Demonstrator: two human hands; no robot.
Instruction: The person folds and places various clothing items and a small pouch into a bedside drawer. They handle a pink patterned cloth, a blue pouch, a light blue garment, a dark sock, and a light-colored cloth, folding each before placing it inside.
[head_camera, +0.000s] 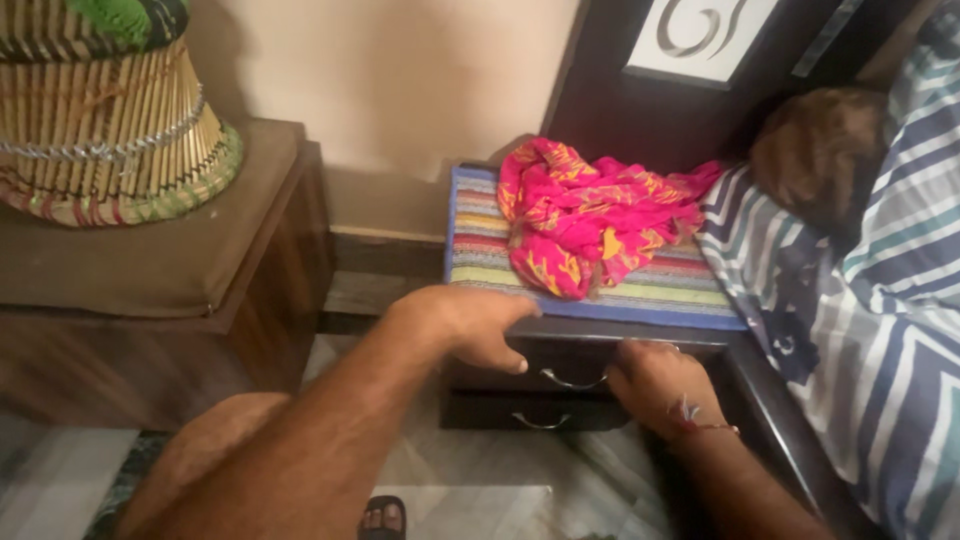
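A dark wooden bedside cabinet (560, 405) has two drawers with curved metal handles (572, 381). My left hand (470, 325) rests on the cabinet's front top edge, fingers curled over it, holding nothing. My right hand (655, 385) is at the right end of the upper drawer front, fingers hooked behind its top edge; a red thread is tied around that wrist. A striped multicolour mat (480, 250) covers the cabinet top, with a crumpled pink and yellow cloth (585, 225) lying on it.
A bed with a striped blue, white and teal sheet (880, 320) borders the cabinet on the right, under a dark headboard (640, 110). A woven cane basket (100, 120) stands on a low wooden unit (200, 310) at left. My sandalled foot (383, 517) is on the tiled floor.
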